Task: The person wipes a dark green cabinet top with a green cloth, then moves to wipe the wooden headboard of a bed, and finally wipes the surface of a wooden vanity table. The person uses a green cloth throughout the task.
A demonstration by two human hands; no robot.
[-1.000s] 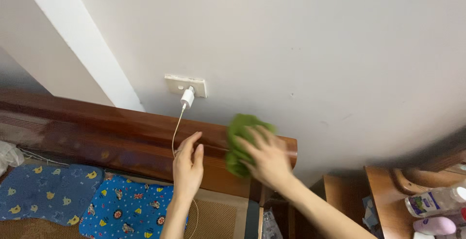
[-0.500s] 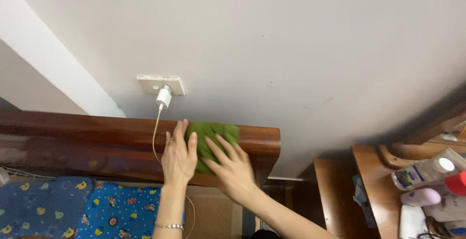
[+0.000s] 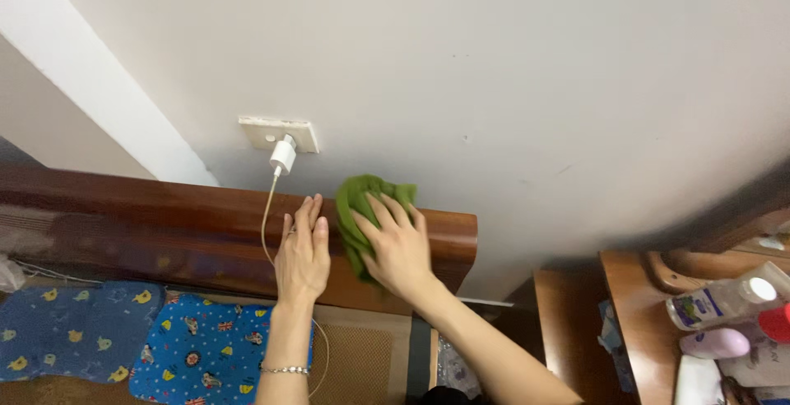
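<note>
Head view. Landmark: the dark wooden headboard running below the pale wall. Containers stand on the wooden surface well to the right of the headboard: a clear plastic bottle lying on its side with a white cap, its contents not discernible; a lilac bottle just below it; and a red cap at the frame edge. The right hand presses a crumpled green cloth against the front face and top edge of the headboard, near its right end; its fingers are spread and lie flat over the cloth, pinning it rather than clenching it. The left hand rests just beside the cloth, fingers released, straight and close together, palm flat on the headboard. A white charging cable passes beside the left hand from a white plug in the wall socket above the headboard. Patterned blue pillows lie below the headboard.
</note>
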